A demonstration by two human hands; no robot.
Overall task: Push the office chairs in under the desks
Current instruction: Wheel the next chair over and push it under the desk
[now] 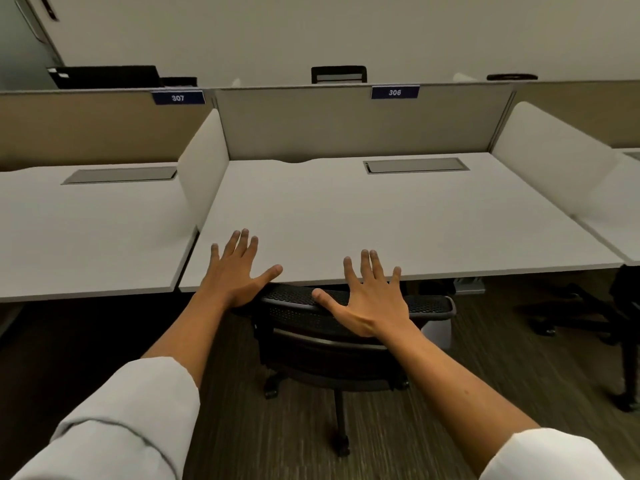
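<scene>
A black mesh office chair stands at the front edge of the white desk labelled 306, its seat tucked under the desktop and its backrest top just below the edge. My left hand is spread flat, fingers over the desk edge, its heel near the backrest's left end. My right hand is spread with fingers apart above the backrest top, the thumb lying across the mesh. Neither hand grips anything. The chair's wheeled base shows on the carpet below.
White side dividers separate this desk from desk 307 on the left and another desk on the right. A second black chair base sits under the right desk. Grey back panels close the rear. Carpet floor lies below.
</scene>
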